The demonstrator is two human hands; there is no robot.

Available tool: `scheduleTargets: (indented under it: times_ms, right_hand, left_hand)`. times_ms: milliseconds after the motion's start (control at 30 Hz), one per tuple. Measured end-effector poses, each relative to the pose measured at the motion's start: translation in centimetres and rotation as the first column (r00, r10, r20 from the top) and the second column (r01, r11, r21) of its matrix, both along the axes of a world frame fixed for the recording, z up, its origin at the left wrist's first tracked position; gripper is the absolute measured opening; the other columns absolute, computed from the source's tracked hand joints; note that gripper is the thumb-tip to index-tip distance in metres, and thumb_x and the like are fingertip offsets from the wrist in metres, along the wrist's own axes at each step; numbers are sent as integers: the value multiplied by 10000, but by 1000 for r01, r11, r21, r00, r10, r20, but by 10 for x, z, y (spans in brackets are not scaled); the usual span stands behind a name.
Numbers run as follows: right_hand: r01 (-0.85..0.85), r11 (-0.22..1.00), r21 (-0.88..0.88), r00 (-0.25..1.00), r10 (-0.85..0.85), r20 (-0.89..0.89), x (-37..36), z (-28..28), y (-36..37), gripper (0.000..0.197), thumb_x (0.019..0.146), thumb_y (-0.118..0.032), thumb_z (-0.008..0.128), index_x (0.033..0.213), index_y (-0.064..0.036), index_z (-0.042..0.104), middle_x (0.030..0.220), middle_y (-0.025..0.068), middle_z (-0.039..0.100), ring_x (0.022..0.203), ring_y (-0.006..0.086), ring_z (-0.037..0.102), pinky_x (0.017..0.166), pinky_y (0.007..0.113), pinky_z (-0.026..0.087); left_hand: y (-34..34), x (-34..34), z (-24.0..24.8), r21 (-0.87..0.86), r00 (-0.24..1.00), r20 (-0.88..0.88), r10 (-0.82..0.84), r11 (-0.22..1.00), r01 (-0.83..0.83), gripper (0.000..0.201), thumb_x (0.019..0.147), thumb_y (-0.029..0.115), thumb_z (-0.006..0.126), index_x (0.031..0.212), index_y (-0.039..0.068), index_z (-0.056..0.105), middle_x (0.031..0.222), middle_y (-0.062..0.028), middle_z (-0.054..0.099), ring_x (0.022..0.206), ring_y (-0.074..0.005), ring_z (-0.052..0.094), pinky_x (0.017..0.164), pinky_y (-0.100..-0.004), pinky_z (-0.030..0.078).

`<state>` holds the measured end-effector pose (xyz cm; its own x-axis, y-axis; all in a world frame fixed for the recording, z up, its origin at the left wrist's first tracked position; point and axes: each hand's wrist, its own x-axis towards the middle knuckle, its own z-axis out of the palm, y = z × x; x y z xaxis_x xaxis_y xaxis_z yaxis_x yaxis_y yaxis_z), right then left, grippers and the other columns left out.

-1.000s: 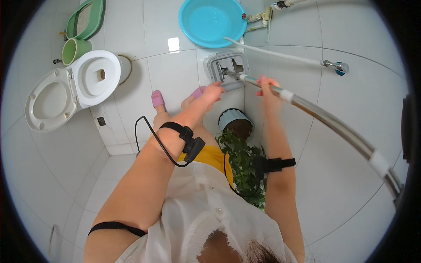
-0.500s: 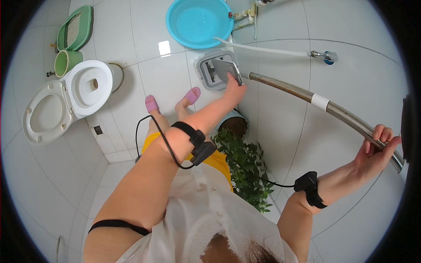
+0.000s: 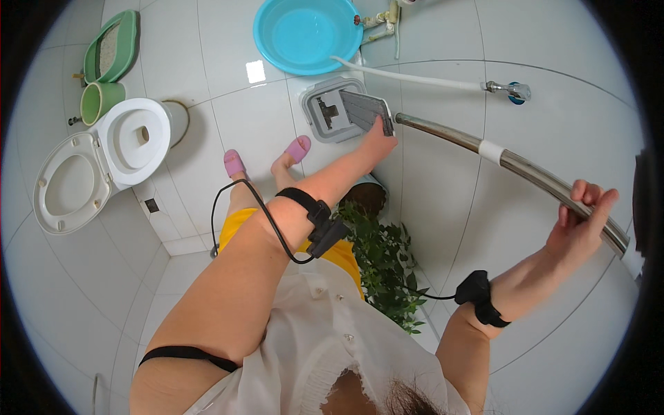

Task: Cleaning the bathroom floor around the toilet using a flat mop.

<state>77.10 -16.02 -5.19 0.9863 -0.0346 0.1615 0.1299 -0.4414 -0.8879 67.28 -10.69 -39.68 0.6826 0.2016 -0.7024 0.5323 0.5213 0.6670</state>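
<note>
My left hand [image 3: 380, 138] grips the edge of a flat mop head with a grey pad [image 3: 365, 112], tilted over the grey and white mop bucket [image 3: 309, 124] on the floor. The steel mop handle [image 3: 539, 181], with a white collar [image 3: 492, 151], slants from beside the mop head toward the right. My right hand [image 3: 577, 218] is curled around the handle's upper part. Inside the bucket a dark slotted fitting [image 3: 328, 113] shows beside the pad. My left fingers are partly hidden behind the mop head.
A blue basin [image 3: 304, 34] stands beyond the bucket, with a white hose [image 3: 415, 77] running from a wall tap [image 3: 512, 90]. A leafy potted plant [image 3: 384, 270] is close by my legs. To the left are a toilet [image 3: 135, 142], a green bin [image 3: 100, 102] and a green litter tray [image 3: 114, 45].
The mop head has swung outward to the right with my left hand, showing more of the bucket's inside. My right hand has shifted slightly up in the picture and left along with the handle.
</note>
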Motion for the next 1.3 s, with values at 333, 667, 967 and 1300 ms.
scheduleTargets:
  times_ms: [333, 667, 967, 1300]
  right_hand:
    - [-148, 984, 99, 968, 165, -191, -2, -165, 12, 214, 763, -191, 560, 600, -69, 494, 561, 1, 498, 444, 47, 388, 389, 180, 269]
    - [-225, 966, 127, 822, 258, -507, -11, -257, 8, 217, 739, -242, 601, 736, -38, 530, 707, 20, 551, 522, 75, 457, 499, 208, 395]
    - [-162, 971, 176, 715, 238, -658, -14, -258, -7, 526, 714, -226, 631, 1139, -46, 380, 1020, 88, 476, 668, 125, 535, 558, 238, 444]
    - [-385, 862, 331, 239, 439, -866, -15, -255, 4, 464, 789, -318, 516, 1110, 0, 412, 968, 107, 542, 796, 172, 544, 683, 278, 447]
  left_hand:
    - [23, -11, 5, -121, 995, -88, -54, 992, 43, 609, 744, 123, 485, 1286, 79, 212, 1265, -106, 315, 1060, -207, 397, 782, -318, 394]
    - [49, -42, 5, -143, 960, -266, -93, 988, 56, 467, 760, 109, 447, 1212, 41, 355, 1211, -124, 382, 1089, -231, 380, 803, -335, 388]
    - [69, -23, 23, 11, 974, -219, 49, 999, -48, 393, 709, 84, 462, 1096, 18, 466, 845, -91, 531, 685, -173, 487, 578, -296, 411]
    - [114, -19, 39, -18, 968, -243, 58, 998, -64, 330, 736, 86, 474, 1053, -2, 463, 925, -90, 516, 778, -181, 510, 671, -298, 444]
